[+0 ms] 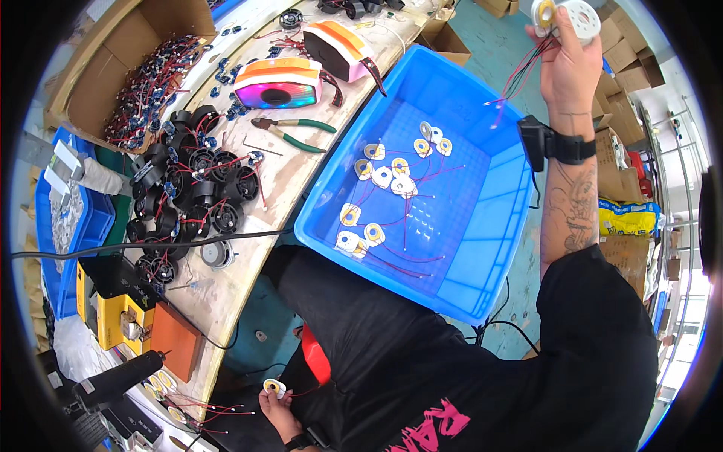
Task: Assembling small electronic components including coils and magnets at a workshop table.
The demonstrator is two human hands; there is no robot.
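Observation:
At the upper right, my right hand (570, 75) is raised past the blue bin and closed around white round parts with a yellow ring (580, 21). Thin dark, red and purple wires (523, 71) hang from them. Low in the view, my left hand (279, 414) pinches a small white disc with a yellow ring (275, 388), and a red wire trails from it. Several similar white-and-yellow discs (382, 178) with thin wires lie loose on the floor of the blue bin (486, 297).
On the workbench (248, 282) lie green-handled pliers (294, 134), two orange-and-white speaker-like devices (277, 84) and a heap of black fan-like parts (199, 177). A cardboard box (83, 83) holds small wired boards. A black cable (151, 245) crosses the bench. A dark power tool (124, 380) stands lower left.

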